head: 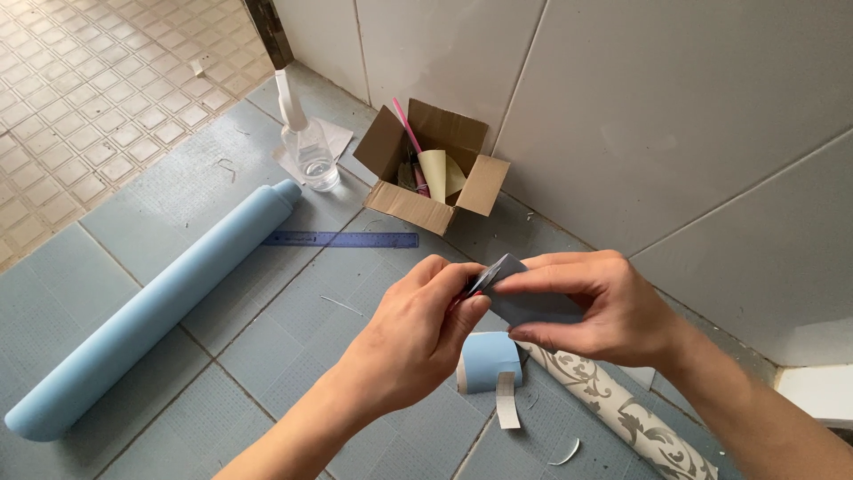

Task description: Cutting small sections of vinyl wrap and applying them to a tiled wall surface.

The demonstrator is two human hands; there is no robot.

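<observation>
Both hands meet at the centre of the view, fingertips pinched on a small grey-blue piece of sheet material [524, 298]. The left hand [418, 333] nips its near corner between thumb and forefinger, where the sheet's layers seem to part. The right hand [604, 307] grips the sheet's body, fingers along the top and thumb beneath.

Just below the hands, at 6 o'clock, a short curled roll of light blue film [487, 362] lies on the blue-grey tiled floor [267, 347], a pale paper strip [506, 400] touching it. At 5 o'clock lies a grey roll with a white floral pattern [622, 413]. At 9 o'clock stretches a long light blue roll [151, 311]. At 11 o'clock lies a blue flat ruler [342, 239], with a clear plastic spray bottle [306, 147] beyond it. At 12 o'clock an open brown cardboard box [426, 173] sits near the white tiled wall [640, 116].
</observation>
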